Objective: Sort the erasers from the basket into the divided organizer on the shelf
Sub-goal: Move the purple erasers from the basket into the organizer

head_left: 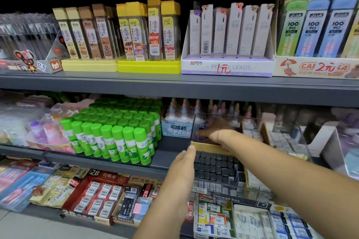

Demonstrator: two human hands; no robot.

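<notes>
— Where is the clear organizer, and what room is left?
— Green glue sticks are stood left of it; the upper shelf is close above its rim. In its front compartment black erasers are packed upright.
— And the hands?
— They are seen apart: the left hand is laid flat on its left front corner; the right hand is sunk in its back compartment, and its grip cannot be told.

Head-worn view — close, facing shelves
</notes>
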